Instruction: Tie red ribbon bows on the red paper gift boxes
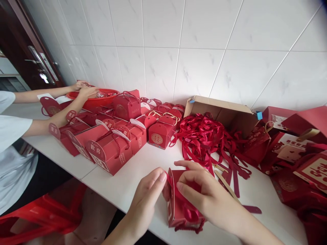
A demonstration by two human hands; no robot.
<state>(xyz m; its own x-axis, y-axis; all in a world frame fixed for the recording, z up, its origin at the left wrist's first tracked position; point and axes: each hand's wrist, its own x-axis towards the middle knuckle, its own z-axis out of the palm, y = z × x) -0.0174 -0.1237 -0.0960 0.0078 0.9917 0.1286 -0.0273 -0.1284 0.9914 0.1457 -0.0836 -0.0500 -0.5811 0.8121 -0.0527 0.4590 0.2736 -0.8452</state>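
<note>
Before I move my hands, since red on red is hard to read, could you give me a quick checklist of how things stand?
1. Left hand at the red box: ok, by its left edge.
2. Right hand at the box: ok, fingers over it.
3. Glossy ribbon knotted: cannot tell, partly hidden.
4. Ribbon pile sorted: not ok, strands tangled.
5. Co-worker's hands away from the box: ok, at the red basin.

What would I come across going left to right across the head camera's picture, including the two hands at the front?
Door handle → red basin → left hand → right hand → red bags.
</note>
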